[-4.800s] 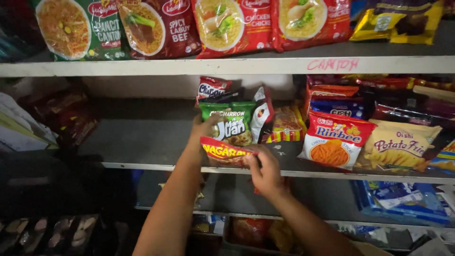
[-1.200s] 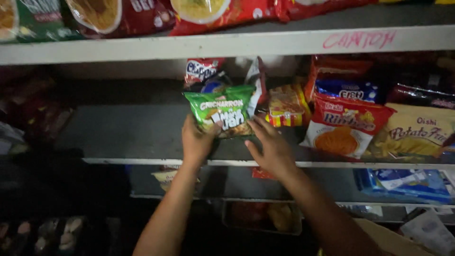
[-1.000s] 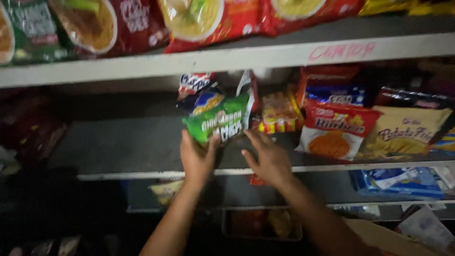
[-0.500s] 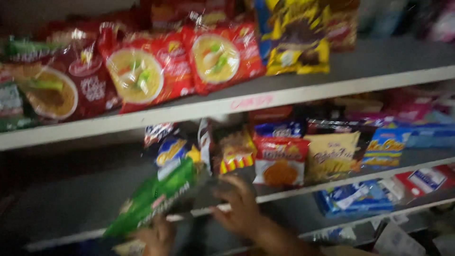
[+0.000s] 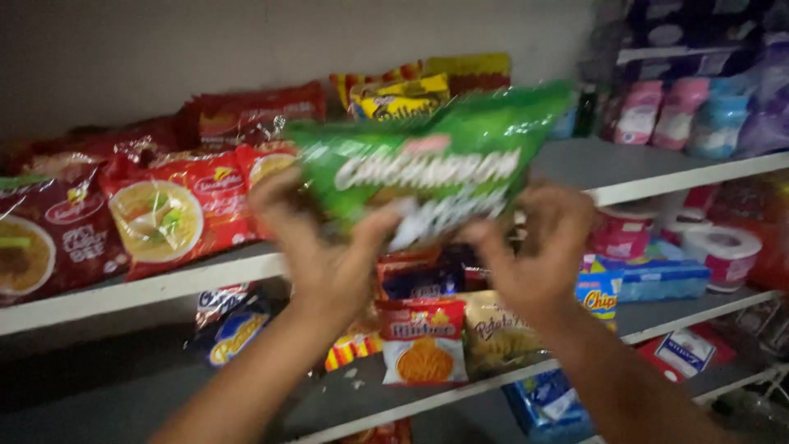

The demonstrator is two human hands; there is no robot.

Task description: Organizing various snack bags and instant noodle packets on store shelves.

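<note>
We're in a dim little shop, white-edged shelves (image 5: 205,275) running across a plain wall, packed with snack bags. Up in front of us, well clear of any shelf, is the green snack bag (image 5: 427,160), blurred and held level across the view at about the height of the upper shelf. Our left hand (image 5: 316,238) has it by the lower left corner, thumb in front and fingers curled behind, pinching the film; our right hand (image 5: 538,247) does the same at the lower right, fingers bent and closed on the edge. Gripped at both corners like that, a soft bag stays stretched flat with its front facing us rather than sagging. Behind it, red noodle packets (image 5: 177,218) lean upright on the upper shelf, faces outward. Below our wrists, a red and white chip bag (image 5: 423,349) stands at the lower shelf's edge, just beside a pale yellow one (image 5: 493,333). Rolls of tissue (image 5: 727,251) sit well off to the right.
</note>
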